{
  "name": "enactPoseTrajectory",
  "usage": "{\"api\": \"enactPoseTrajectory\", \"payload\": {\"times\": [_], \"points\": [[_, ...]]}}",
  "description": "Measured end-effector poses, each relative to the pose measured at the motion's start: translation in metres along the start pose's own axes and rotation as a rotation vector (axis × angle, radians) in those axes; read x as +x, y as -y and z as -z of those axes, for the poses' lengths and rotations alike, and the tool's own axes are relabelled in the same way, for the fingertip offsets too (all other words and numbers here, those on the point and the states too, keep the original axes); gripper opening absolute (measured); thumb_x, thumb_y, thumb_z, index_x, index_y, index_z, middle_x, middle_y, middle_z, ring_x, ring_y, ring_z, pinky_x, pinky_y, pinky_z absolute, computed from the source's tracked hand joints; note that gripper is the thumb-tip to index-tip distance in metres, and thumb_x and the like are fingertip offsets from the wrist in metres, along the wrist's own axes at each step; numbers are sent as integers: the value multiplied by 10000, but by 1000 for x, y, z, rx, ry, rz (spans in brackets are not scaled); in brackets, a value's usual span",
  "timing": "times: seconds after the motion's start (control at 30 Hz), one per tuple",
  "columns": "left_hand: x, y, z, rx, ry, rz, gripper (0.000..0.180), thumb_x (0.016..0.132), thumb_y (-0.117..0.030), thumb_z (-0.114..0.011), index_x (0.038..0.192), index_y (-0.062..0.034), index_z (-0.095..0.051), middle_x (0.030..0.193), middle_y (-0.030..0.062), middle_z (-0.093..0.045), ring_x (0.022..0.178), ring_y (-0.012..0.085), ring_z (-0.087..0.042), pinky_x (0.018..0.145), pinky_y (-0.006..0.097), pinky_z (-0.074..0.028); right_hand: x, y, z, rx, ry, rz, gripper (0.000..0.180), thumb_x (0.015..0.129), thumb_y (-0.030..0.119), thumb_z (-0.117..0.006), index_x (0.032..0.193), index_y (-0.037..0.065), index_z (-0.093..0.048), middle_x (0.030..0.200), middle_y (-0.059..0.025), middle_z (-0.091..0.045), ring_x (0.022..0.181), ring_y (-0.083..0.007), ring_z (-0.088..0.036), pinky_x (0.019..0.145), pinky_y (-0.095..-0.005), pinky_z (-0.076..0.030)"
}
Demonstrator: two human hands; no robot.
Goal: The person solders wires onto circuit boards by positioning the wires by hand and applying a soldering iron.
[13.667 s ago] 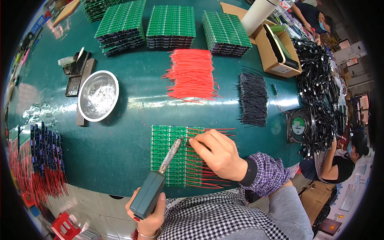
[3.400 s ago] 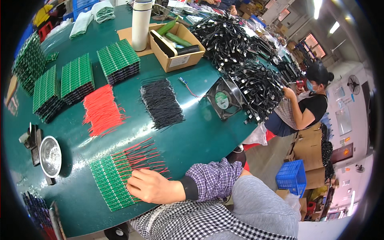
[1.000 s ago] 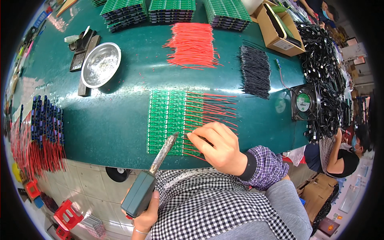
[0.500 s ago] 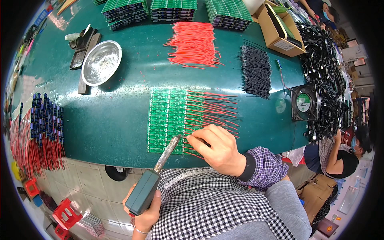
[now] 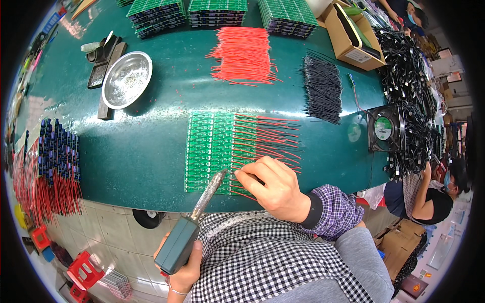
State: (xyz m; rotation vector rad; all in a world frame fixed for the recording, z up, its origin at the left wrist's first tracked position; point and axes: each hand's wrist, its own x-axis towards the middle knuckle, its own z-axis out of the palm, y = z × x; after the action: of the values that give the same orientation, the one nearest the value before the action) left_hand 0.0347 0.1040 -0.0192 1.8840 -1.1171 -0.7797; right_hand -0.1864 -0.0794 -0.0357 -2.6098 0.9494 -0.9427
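Note:
A green circuit board panel (image 5: pixel 209 146) lies on the green table (image 5: pixel 136 151) in front of me, with a row of red wires (image 5: pixel 270 139) fanning off its right side. My left hand (image 5: pixel 184 267) grips the dark green handle of a soldering iron (image 5: pixel 189 227), whose metal tip reaches the panel's near edge. My right hand (image 5: pixel 273 184) rests on the near red wires, fingertips pinched at the board's edge right beside the iron tip.
A steel bowl (image 5: pixel 126 79) sits at the back left, loose red wires (image 5: pixel 245 54) and black wires (image 5: pixel 322 88) behind the panel, stacked green boards (image 5: pixel 217 10) at the far edge. A small fan (image 5: pixel 384 129), a cable heap, a cardboard box (image 5: pixel 348 35) and another person (image 5: pixel 424 194) are to the right.
Little has changed in the last second; the iron tip and my right hand stay at the panel's near edge. Several seconds back I was looking away to the right.

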Motion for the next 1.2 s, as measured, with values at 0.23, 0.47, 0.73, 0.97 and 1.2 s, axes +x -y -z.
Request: {"api": "enactPoseTrajectory", "payload": {"times": [0.23,0.47,0.73,0.97,1.2], "points": [[-2,-2,1,2,-22,52,221,751,-76,-805,920,34,-712,817,145,-680,645,259,-656,597,353,-519,1,1,0,-7,-1,0,280,676,37,-732,953,-6,-727,891,-68,-669,745,-195,-633,598,-300,-522],[-4,-1,0,24,-38,-2,248,739,-73,-814,941,39,-724,841,153,-708,670,261,-692,618,345,-544,-1,1,-2,-7,-38,5,274,680,48,-733,951,8,-732,890,-65,-674,758,-198,-640,608,-307,-517],[-5,-5,-2,-7,-48,-25,220,735,-44,-802,921,42,-721,814,148,-693,650,255,-674,600,345,-532,-7,4,0,3,-38,25,265,692,63,-741,953,18,-732,895,-59,-676,759,-200,-639,610,-313,-492],[-1,-13,-1,8,9,-48,188,735,-24,-787,899,36,-717,797,139,-674,622,251,-646,571,344,-511,-7,5,1,-10,3,16,265,691,62,-735,950,10,-732,897,-63,-674,755,-197,-636,611,-305,-499],[-1,-12,-1,56,27,-70,173,731,-26,-781,878,28,-707,774,127,-654,598,251,-629,553,351,-496,-7,6,0,-19,-3,17,270,689,56,-733,954,3,-732,892,-65,-672,750,-197,-635,603,-301,-510]]}}
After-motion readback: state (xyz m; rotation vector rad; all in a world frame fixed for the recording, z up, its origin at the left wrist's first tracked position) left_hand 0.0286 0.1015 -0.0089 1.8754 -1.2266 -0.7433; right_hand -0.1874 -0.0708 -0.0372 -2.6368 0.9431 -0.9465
